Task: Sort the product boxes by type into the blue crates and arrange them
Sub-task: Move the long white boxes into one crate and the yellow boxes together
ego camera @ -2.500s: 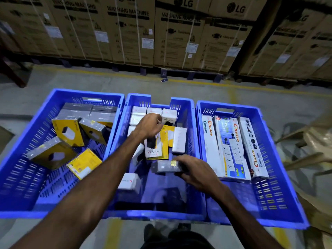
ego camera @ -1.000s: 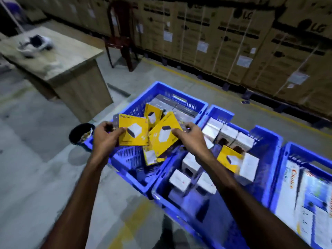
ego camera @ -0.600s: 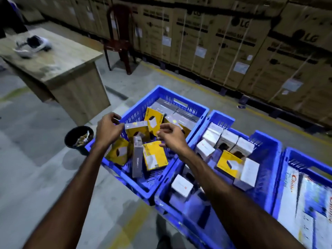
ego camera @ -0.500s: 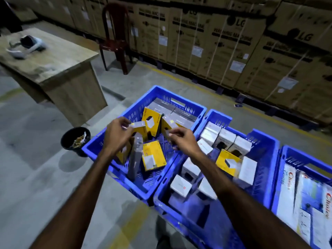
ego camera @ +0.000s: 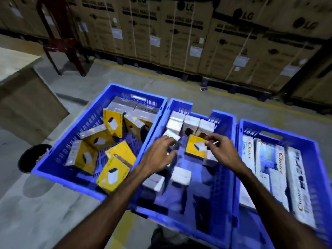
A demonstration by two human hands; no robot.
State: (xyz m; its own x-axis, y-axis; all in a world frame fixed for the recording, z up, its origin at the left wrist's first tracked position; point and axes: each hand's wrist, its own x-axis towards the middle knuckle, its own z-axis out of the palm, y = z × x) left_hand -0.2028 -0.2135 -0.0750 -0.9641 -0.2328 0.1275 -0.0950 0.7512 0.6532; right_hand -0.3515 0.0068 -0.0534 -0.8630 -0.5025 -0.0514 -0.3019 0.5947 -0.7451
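Three blue crates stand side by side. The left crate holds several yellow boxes and grey ones. In the middle crate lie several white boxes and one yellow box. Long "Choice" boxes fill the right crate. My left hand hovers blurred over the middle crate's left side, fingers loosely curled, holding nothing. My right hand pinches the lone yellow box at its upper right corner.
A black bin sits on the floor left of the crates. A wooden desk and a dark red chair stand at the far left. Stacked LG cartons line the back.
Both hands have left the left crate and moved right to the middle crate. The yellow boxes they handled now lie in the left crate. The view has swung right.
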